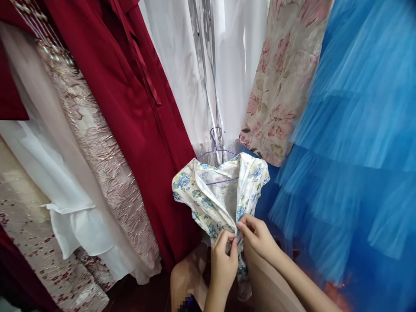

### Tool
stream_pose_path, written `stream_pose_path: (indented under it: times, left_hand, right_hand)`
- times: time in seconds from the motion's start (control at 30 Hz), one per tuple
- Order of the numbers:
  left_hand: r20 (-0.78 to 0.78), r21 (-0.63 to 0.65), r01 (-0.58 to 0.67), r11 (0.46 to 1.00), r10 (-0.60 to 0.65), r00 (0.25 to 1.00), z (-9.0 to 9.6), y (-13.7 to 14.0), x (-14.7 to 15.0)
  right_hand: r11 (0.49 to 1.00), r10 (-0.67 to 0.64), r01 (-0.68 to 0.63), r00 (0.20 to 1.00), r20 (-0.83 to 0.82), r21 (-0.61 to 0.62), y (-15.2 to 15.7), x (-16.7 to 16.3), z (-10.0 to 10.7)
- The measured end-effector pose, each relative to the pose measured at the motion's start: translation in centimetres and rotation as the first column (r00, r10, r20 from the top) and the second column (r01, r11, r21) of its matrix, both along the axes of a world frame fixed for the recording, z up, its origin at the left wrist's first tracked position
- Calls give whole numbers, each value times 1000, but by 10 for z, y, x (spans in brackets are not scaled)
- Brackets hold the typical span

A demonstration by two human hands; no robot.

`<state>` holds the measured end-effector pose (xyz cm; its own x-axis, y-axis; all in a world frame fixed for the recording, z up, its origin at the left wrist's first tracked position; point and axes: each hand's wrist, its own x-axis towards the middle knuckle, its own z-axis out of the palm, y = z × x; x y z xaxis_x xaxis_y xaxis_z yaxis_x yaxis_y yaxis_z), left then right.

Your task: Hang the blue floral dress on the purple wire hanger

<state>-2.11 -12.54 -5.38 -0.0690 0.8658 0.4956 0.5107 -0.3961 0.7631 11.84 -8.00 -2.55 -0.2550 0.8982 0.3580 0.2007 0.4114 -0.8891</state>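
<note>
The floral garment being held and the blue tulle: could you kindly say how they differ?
The floral garment is pale with flowers; the blue tulle is plain. The floral garment gapes at the front; the blue tulle falls in tiers. The left hand and right hand pinch the floral garment; neither touches the blue tulle. Both show blue.

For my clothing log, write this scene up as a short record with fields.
Garment: white floral garment with blue blooms, its front open above the hands
Hanger: purple hanger, inside the garment's shoulders
Left hand: pinching one front edge
Right hand: pinching the opposite front edge, close beside the left
Behind, left to right: red garment, white fabric, pink-flowered fabric, blue tiered tulle
Fastening: too small to tell
</note>
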Motion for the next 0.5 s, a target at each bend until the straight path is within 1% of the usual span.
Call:
stream_pose_path:
  times: [0.07,0.17,0.27,0.37,0.43,0.5]
  left_hand:
    - [-113,-49,68,996,-73,991,9,0,-8]
    - [-319,-143,113,983,-154,935,26,1,-16]
    - [-525,-195,111,974,-200,827,42,1,-19]
    - [-668,-221,109,969,-231,708,50,2,-16]
    - [-725,-236,113,965,-252,641,50,2,-12]
    - [-754,-254,109,961,-268,600,48,3,-7]
  right_hand:
    - [996,-19,11,996,82,92,16,5,12]
    - [974,-61,24,985,158,227,46,5,41]
    - [931,-134,46,966,222,361,81,-3,79]
    - [884,-233,76,927,293,462,113,-12,112]
    - [852,-297,105,904,309,512,129,-16,129]
    - [835,-337,135,892,302,533,140,-20,139]
